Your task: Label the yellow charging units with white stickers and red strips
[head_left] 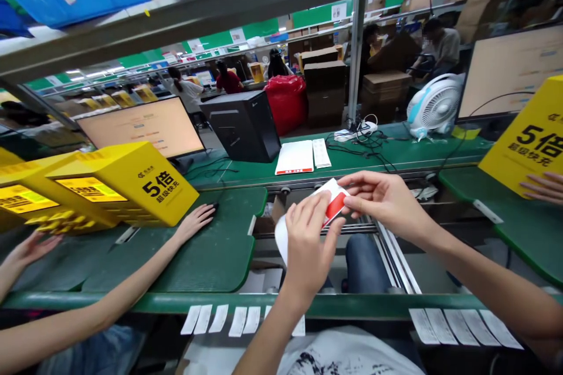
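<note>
In the middle of the view, a white label strip (281,240) with a red label (335,205) on it is held above the gap in the bench. My left hand (308,240) is closed on the strip, its fingers lying across the front. My right hand (380,199) pinches the strip's right edge beside the red patch, thumb and fingertips together. Part of the strip curves out behind my left hand, and the rest is hidden by my fingers. Small print on it is too blurred to read.
Yellow boxes (162,190) stand on the green bench at left, near a co-worker's hands. Another yellow box (528,135) is at right, touched by another person's hand. White label strips (444,326) hang along the front edge. A computer tower (241,126) and fan (435,106) stand behind.
</note>
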Tool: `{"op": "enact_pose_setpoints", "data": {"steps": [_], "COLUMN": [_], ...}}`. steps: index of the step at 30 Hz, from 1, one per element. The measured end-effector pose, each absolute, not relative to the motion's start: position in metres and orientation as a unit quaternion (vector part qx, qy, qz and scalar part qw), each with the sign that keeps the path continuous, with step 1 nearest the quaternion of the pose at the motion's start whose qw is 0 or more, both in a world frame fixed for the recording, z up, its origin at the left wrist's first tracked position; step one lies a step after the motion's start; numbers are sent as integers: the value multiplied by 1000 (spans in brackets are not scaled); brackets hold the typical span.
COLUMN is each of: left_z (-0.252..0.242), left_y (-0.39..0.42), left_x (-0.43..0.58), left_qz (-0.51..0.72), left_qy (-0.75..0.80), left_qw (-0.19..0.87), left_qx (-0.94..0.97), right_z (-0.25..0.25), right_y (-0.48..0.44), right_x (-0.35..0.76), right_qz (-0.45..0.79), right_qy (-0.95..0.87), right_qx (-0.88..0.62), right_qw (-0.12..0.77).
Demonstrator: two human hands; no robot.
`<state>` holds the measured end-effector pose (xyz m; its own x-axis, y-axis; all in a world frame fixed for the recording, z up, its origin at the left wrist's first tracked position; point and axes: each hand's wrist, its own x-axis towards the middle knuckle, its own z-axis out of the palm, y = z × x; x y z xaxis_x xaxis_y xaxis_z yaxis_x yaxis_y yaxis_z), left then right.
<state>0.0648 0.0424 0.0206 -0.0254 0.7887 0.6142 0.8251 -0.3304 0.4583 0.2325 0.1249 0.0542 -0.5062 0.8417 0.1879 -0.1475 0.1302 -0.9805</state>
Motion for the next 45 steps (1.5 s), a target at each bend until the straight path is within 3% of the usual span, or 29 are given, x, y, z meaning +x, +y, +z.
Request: {"op": "enact_pose_setpoints", "data": {"steps": [5,10,14,21,26,29,36,45], "left_z": [34,25,19,21,13,9,12,22], "left_y": [46,53,56,55,53,52,40,35], "left_x": [60,72,79,83,92,96,100,105], "left_qz": [-454,-444,-400,-377,-383,-413,-491,-524], "left_qy": [-560,-588,-604,-614,-619,-616,-592,-582], "left_qw": [-125,-65,-18,-54,-16,-15,-79,-126], "left_qx": [-682,-673,-689,-692,-686,-670,-634,-609], "right_z": [45,42,52,57,49,48,39,16], "right_y": [120,119,126,129,130,129,131,143], "right_x": [230,228,233,243,247,248,259,271], "right_qz": [499,366,277,280,345,322,146,39], "right_qy": [-684,-752,-833,-844,-809,-821,-870,-870], "right_qx": [-268,-293,-268,-255,-305,-304,-184,-158], "right_qw": [459,463,398,379,367,360,434,465]}}
